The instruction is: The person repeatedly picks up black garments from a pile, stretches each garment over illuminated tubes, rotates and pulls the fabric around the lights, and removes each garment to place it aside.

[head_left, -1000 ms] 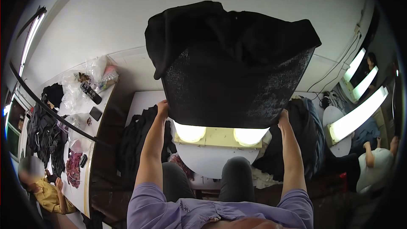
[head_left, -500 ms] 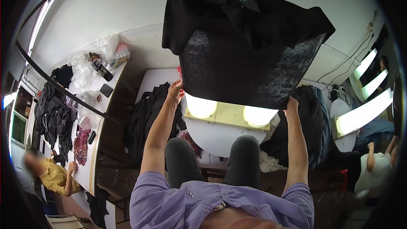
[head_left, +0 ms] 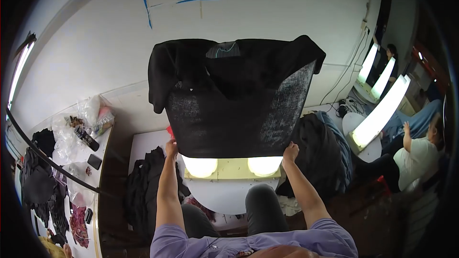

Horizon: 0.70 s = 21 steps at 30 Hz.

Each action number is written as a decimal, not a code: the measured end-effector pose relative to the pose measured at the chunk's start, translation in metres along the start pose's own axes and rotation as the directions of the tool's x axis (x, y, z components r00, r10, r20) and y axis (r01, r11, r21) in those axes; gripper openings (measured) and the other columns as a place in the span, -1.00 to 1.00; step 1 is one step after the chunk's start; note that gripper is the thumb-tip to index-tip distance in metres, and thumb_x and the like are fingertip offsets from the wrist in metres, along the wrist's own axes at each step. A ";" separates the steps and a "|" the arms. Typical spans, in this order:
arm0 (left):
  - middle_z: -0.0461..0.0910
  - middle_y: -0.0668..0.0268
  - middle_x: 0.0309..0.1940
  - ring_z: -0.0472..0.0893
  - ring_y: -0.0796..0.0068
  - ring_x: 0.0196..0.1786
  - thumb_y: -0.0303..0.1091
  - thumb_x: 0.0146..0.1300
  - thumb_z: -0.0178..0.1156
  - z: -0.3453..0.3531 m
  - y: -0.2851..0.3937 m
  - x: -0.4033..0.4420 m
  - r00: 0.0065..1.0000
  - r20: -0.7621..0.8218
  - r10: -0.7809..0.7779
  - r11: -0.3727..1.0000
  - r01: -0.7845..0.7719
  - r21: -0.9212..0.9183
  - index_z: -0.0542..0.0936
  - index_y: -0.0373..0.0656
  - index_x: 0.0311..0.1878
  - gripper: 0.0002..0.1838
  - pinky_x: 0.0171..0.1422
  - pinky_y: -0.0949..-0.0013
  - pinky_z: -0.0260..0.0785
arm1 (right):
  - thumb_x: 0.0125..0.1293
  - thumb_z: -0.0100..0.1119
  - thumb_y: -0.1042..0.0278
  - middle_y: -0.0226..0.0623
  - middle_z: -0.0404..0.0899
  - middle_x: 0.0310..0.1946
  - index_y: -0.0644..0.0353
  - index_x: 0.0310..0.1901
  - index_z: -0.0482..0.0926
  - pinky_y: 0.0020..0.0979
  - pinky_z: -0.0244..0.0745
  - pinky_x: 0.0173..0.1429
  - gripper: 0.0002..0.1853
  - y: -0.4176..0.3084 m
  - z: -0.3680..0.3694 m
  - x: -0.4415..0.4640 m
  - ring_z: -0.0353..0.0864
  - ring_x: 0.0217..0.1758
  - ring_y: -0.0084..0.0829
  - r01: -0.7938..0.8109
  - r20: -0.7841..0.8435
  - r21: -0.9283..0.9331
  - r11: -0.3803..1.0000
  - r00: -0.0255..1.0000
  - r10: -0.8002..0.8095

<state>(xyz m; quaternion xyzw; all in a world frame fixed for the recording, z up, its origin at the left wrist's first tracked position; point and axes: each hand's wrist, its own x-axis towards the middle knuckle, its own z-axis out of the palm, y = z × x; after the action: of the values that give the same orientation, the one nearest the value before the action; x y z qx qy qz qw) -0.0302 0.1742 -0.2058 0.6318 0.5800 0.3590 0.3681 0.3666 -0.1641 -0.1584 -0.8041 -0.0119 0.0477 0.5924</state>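
A black knitted garment [head_left: 224, 124] is spread out in front of me over a lit lamp box [head_left: 229, 167], and light shows through its sides. Its upper part is folded and bunched, with a small grey patch near the top. My left hand [head_left: 171, 148] pinches the lower left corner. At the lower right corner, my right hand [head_left: 290, 153] grips the hem with bent fingers. Both arms are stretched forward.
Dark garments [head_left: 148, 181] lie left of the lamp, and another dark pile [head_left: 311, 157] lies right. A side table [head_left: 99, 172] holds plastic bags, a phone and dark cloth. A co-worker in white [head_left: 416, 160] sits at right near long lamps [head_left: 380, 114].
The view has shifted. The garment has swung lower and hangs flatter, its top edge more spread. My left hand, whose fingers were partly lifted half a second ago, is closed at the corner.
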 end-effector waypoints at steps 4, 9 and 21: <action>0.62 0.26 -0.53 0.59 0.51 -0.46 -0.42 -0.02 0.24 -0.006 -0.028 -0.017 0.996 0.059 -0.068 0.994 0.072 -0.079 0.69 -0.13 -0.26 -0.79 -0.35 0.41 0.38 | 0.44 -0.08 0.24 -0.06 0.55 -0.30 0.38 -0.25 0.50 -0.19 0.42 -0.17 -0.68 -0.013 0.000 0.008 0.58 -0.26 -0.14 0.002 0.035 -0.124 0.992 0.999 0.003; 0.61 0.18 -0.54 0.59 0.28 -0.49 -0.41 0.04 0.23 -0.018 -0.036 -0.024 1.000 0.017 0.017 0.984 -0.020 0.178 0.68 -0.13 -0.26 -0.83 -0.33 0.29 0.40 | 0.39 -0.02 0.25 -0.05 0.57 -0.37 0.34 -0.33 0.51 -0.17 0.43 -0.20 -0.71 -0.030 -0.001 0.033 0.58 -0.33 -0.13 0.046 0.226 -0.297 0.954 0.974 0.023; 0.51 0.36 -0.59 0.39 0.71 -0.60 -0.41 0.21 0.25 -0.117 0.281 -0.152 0.663 -0.406 0.629 0.686 -0.719 -0.113 0.22 -0.16 0.30 -0.38 -0.48 0.56 0.26 | 0.21 0.11 0.55 -0.23 0.37 0.15 0.06 0.32 0.23 -0.49 0.46 -0.24 -0.39 -0.339 -0.101 -0.023 0.55 -0.30 -0.51 0.922 0.038 0.263 0.283 0.284 -0.958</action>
<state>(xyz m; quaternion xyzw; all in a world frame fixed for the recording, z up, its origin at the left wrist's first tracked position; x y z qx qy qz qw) -0.0122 0.0128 0.0932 0.6766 0.3022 0.6460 0.1832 0.3653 -0.1611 0.1956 -0.5717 -0.5360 -0.2351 0.5750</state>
